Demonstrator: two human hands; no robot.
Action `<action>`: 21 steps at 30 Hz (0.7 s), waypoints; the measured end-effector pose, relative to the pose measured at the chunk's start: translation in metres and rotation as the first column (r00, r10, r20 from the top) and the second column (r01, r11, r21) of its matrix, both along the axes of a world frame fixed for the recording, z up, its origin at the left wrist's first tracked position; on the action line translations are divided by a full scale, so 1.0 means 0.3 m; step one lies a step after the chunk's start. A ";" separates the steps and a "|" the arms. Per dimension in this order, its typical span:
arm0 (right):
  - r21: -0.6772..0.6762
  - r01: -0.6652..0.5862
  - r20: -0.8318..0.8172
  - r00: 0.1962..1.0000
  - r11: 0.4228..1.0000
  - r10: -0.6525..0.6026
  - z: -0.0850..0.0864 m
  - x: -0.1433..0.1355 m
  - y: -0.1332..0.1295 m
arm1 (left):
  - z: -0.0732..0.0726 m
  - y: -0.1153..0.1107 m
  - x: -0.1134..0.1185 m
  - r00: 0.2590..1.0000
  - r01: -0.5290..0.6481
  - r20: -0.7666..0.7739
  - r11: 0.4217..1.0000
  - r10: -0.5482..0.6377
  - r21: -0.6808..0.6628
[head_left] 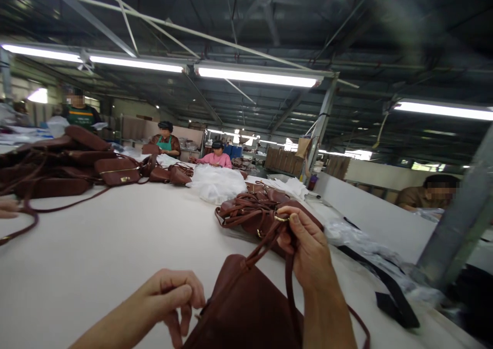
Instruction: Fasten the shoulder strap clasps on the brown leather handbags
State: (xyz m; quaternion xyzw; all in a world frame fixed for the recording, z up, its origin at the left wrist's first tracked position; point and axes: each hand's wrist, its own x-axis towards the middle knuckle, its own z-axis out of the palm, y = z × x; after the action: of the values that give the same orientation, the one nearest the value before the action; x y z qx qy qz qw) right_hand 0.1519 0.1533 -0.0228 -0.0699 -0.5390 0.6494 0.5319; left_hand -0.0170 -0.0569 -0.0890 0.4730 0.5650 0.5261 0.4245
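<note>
Dark brown bag [250,308] is occupying lower centre of view, smooth panel facing up, rounded top corner pointing away, lower part running out of frame. Matching strap [265,246] is stretching from bag toward upper right, strands lying close together. Gold-tone ring [281,218] is showing at strap's raised end. Strap section [288,282] is hanging in loose curve below, passing in front of bag.

Handbag [246,308] nearest, between left hand [171,300] and right hand [308,246]. On worktable [115,251]: handbag pile [65,167] at left, strapped-bag heap [246,208] behind right hand, plastic bundle [217,183] between pile and heap. Plastic sheeting [358,236] right of heap; metal post [458,220] farther right.
</note>
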 end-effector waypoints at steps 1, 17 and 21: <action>0.002 -0.029 -0.016 0.999 1.000 0.029 0.005 0.004 -0.013 | -0.011 0.004 0.000 0.998 0.027 -0.049 0.999 -0.025 0.037; 0.234 -0.124 0.095 0.990 0.964 0.105 0.329 0.199 0.061 | 0.187 0.039 0.073 0.658 0.348 -0.735 0.932 -0.167 0.100; 0.340 -0.021 0.157 0.987 0.940 -0.035 0.376 0.314 0.127 | 0.332 0.016 -0.013 0.516 0.189 -0.857 0.978 -0.019 0.092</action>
State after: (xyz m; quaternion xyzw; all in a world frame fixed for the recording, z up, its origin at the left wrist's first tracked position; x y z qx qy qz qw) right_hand 0.2462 0.1914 0.0901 -0.0309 -0.6842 0.5365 0.4930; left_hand -0.0211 -0.0520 0.0106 0.7376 0.6226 0.2482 0.0822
